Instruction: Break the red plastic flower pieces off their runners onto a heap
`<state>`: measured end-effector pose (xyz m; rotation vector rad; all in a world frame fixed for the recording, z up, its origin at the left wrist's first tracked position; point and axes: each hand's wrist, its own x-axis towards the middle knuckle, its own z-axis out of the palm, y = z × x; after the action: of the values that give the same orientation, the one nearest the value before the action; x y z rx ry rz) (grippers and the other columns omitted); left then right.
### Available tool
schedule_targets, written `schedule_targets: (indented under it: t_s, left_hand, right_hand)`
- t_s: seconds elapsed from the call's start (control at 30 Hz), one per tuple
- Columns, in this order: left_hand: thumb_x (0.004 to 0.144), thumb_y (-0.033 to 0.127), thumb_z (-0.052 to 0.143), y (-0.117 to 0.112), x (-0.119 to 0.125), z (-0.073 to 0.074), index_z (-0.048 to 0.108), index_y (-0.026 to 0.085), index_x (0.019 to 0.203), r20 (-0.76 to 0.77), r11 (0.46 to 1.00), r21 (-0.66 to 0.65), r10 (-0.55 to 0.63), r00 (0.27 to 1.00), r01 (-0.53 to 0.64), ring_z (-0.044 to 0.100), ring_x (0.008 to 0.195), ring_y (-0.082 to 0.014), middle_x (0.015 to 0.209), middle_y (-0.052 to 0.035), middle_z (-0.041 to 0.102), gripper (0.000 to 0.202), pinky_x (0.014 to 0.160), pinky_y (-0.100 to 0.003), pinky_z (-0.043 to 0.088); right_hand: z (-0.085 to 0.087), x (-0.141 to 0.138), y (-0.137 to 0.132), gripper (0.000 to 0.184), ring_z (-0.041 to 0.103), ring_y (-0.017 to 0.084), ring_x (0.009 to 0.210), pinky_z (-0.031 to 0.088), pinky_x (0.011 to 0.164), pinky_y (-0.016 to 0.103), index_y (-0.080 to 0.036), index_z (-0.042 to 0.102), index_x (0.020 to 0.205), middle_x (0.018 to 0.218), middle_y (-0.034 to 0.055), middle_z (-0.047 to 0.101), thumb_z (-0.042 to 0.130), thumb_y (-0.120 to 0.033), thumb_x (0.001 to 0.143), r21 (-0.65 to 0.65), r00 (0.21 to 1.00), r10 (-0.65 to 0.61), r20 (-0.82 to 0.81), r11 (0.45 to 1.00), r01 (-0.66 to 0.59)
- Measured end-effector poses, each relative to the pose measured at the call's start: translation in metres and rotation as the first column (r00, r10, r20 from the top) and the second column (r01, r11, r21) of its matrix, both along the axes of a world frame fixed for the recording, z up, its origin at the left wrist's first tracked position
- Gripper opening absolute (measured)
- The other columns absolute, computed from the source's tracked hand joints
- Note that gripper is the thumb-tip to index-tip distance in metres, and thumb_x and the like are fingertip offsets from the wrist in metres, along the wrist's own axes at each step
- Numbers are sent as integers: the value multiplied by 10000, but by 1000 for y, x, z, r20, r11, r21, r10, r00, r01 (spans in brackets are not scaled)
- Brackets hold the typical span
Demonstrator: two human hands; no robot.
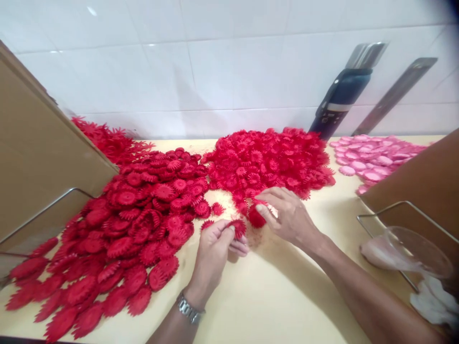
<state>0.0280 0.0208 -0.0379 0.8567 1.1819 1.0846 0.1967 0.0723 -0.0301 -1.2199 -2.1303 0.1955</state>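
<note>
My left hand [217, 246], with a metal watch on its wrist, pinches a small red fringed flower disc [237, 229] between thumb and fingers. Just right of it, my right hand [287, 212] has its thumb and fingers curled at another red flower piece [256, 216], which looks rounded; part of the grip is hidden. Behind the right hand spreads a heap of small red fringed flowers [268, 162]. A pile of larger, darker red fringed discs [143, 205] covers the table left of my left hand. One little loose red flower [217, 209] lies between the two heaps.
Spiky red pieces [107, 143] lie at the back left beside a cardboard panel [46, 114]. Pink discs [376, 155], a dark blue bottle [342, 95] and a metal strip [398, 95] are back right. A brown panel, wire stand and clear plastic cup [418, 251] stand at right.
</note>
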Motion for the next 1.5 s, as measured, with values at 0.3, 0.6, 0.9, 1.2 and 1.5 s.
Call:
schedule_targets:
  t_s: [0.3,0.6,0.9,1.2,1.5]
  left_hand:
    - [725,238,621,-1,1,-5,583,153,877,2,985,170,9,1000,-9,623,705,-131,789,-26,659,178,646,-233,510]
    - [669,202,669,3,0,-7,672,117,761,59,975,171,131,990,-139,599,563,-130,630,-18,660,125,537,-241,503]
    - [760,267,571,0,-5,-7,561,149,699,-107,970,199,164,981,-140,514,440,-69,554,39,547,133,434,-181,417]
    - [782,419,545,0,-5,-12,402,178,596,-41,981,166,109,993,-101,337,324,-23,475,91,353,336,306,-143,253]
    - [715,557,569,1,-1,-10,365,181,516,-95,990,101,109,990,-99,308,276,-33,388,88,318,471,273,-157,231]
  right_hand:
    - [-7,-31,-19,168,459,82,511,363,481,194,-157,544,621,566,-18,524,500,-135,781,-265,937,129,-325,938,-222]
    - [-5,-35,-24,257,534,94,540,431,502,201,-153,590,699,592,6,596,432,-249,878,-356,835,163,-525,849,-390]
    - [-7,-23,-17,207,557,118,573,451,539,237,-148,655,837,643,20,600,481,-260,855,-146,821,-11,-571,985,-89]
    - [-5,-10,-2,236,509,111,529,433,509,238,-149,649,828,571,-5,550,483,-316,847,-203,764,-155,-627,979,32]
    - [-1,-18,-14,199,542,114,580,443,549,240,-157,632,794,637,12,594,485,-277,854,-179,843,20,-538,974,-137]
